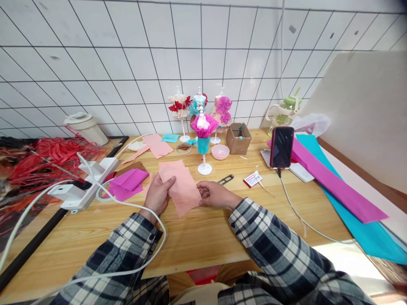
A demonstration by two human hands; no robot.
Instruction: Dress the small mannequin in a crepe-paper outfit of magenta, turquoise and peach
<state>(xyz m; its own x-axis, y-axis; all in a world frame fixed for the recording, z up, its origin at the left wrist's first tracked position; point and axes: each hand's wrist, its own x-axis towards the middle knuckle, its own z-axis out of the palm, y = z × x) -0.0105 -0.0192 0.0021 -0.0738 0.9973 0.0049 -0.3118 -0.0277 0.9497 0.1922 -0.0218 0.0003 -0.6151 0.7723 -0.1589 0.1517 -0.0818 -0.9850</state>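
Note:
Layered peach crepe paper sheets (182, 190) are held over the wooden table between my hands. My left hand (159, 194) grips their left edge, thumb on top and fingers underneath. At the right edge, my right hand (213, 195) has its fingertips curled and pinched on the paper. Just beyond the sheets stands a small white mannequin stand (204, 168) dressed in a magenta ruffle (208, 127) and a turquoise wrap (203, 145). A small black-handled cutter (225, 179) lies past my right hand. Folded magenta paper (129, 184) rests to the left of my left hand.
Several dressed mannequins (183, 123) stand by the tiled wall, near a cardboard box (239, 139) and a pink bowl (220, 151). A phone (282, 147) stands at right beside long paper strips (340, 182). A white cable (162, 228) crosses over my left forearm from a power strip (85, 186).

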